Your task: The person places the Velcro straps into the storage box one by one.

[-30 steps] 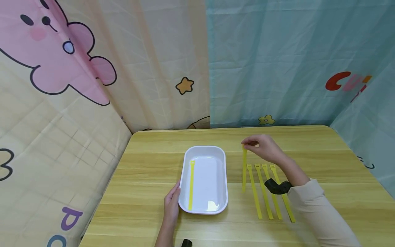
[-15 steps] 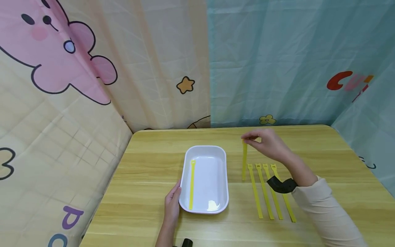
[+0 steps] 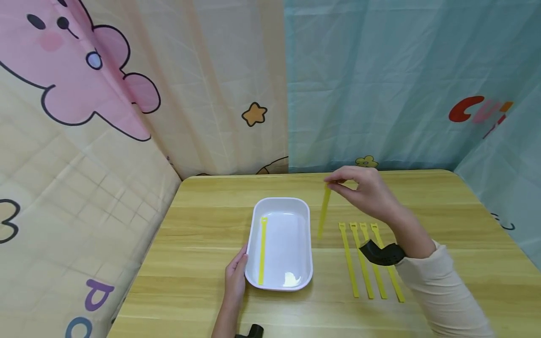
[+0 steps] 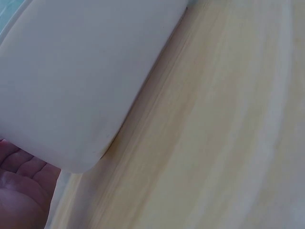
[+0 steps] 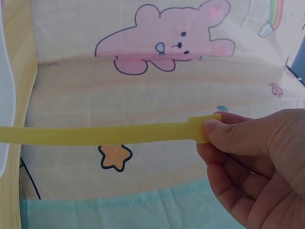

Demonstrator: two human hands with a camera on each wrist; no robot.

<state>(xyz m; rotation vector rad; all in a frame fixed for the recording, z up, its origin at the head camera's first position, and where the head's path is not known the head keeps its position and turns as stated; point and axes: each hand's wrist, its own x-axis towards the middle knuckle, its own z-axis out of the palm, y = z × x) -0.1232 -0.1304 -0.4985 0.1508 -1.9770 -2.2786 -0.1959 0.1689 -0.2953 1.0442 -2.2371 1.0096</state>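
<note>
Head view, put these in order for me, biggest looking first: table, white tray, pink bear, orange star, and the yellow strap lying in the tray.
1. Table
2. Pink bear, cut off by the frame
3. White tray
4. Yellow strap and orange star, unranked: the strap is longer but thinner, so neither clearly looks bigger.

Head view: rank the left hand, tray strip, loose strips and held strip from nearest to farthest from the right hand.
1. Held strip: pinched in the right hand.
2. Loose strips: right of the tray.
3. Tray strip: along the tray's left.
4. Left hand: at tray's left edge.
</note>
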